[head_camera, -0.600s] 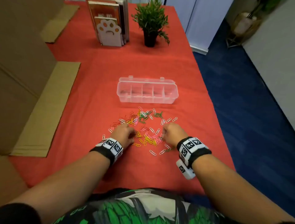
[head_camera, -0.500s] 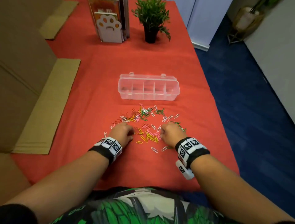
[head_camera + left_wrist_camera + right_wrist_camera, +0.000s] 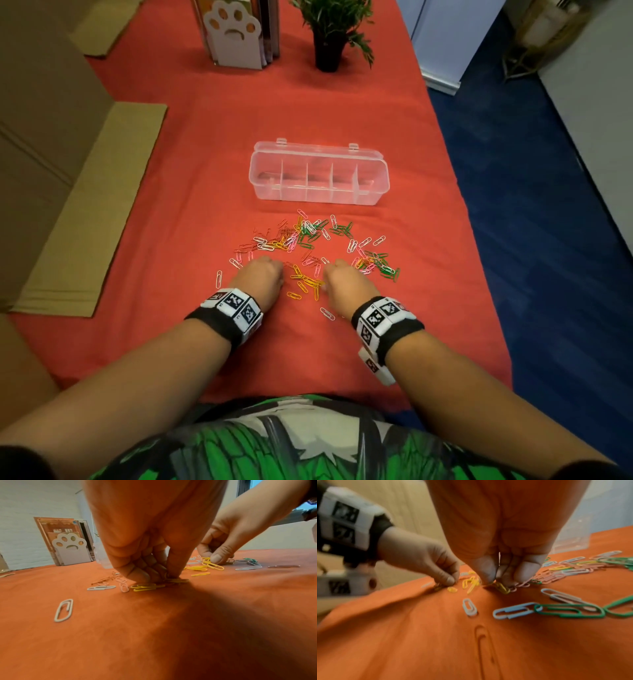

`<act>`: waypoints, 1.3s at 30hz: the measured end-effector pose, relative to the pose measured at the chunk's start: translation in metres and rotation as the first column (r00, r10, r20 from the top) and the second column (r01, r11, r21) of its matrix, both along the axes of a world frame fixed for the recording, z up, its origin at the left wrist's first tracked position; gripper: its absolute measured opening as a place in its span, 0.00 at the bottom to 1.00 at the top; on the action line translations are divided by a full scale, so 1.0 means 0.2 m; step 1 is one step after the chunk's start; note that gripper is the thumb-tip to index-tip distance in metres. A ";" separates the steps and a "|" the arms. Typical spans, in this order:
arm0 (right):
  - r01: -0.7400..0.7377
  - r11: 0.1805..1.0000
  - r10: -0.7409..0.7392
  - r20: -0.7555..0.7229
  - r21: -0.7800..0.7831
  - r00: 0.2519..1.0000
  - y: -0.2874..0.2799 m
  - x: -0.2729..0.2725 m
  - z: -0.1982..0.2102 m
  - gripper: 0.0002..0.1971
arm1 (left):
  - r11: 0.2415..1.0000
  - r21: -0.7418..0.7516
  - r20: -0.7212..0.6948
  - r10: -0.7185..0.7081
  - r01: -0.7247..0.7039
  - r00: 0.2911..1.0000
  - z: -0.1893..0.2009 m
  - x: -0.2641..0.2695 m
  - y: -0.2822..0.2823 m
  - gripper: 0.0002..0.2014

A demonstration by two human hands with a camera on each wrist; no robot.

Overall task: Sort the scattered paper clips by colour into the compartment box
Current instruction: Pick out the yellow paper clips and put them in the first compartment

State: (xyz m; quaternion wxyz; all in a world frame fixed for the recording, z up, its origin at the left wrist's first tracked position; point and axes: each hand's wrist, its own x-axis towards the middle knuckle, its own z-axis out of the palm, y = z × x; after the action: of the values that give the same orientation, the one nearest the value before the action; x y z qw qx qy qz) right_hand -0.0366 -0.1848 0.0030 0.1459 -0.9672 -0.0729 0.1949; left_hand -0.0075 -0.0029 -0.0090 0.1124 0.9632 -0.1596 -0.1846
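Paper clips (image 3: 308, 240) in yellow, green, pink, white and red lie scattered on the red cloth in front of a clear compartment box (image 3: 371, 197) with several compartments. My left hand (image 3: 274, 270) is knuckles-up at the pile's near left. In the left wrist view its thumb and fingers (image 3: 173, 573) pinch yellow clips (image 3: 147, 586) against the cloth. My right hand (image 3: 329, 274) is at the near right. Its fingertips (image 3: 488, 577) pinch a yellow clip (image 3: 502, 588) on the cloth. More yellow clips (image 3: 305, 281) lie between the two hands.
A paw-shaped bookend with books (image 3: 236, 34) and a potted plant (image 3: 329, 37) stand at the table's far end. Flat cardboard (image 3: 89, 212) lies along the left. The table's right edge drops to blue carpet (image 3: 548, 240). Green and pink clips (image 3: 380, 265) sit right of my right hand.
Both hands stayed low at the pile's near edge. The right hand shifted slightly left, uncovering green and pink clips on its right. The head view tilted down.
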 end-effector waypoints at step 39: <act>0.035 0.999 -0.036 0.061 0.026 0.997 0.14 0.00 -0.10 0.11 | 0.381 -0.552 -0.694 0.283 -0.742 0.662 0.13 0.02 0.00 0.14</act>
State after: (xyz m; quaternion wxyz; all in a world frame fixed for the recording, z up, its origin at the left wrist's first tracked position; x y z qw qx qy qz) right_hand -0.0359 -0.1563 -0.0169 0.1588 -0.9720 -0.0625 0.1615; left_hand -0.0030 -0.0038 0.0170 0.6251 0.7163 0.1305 -0.2814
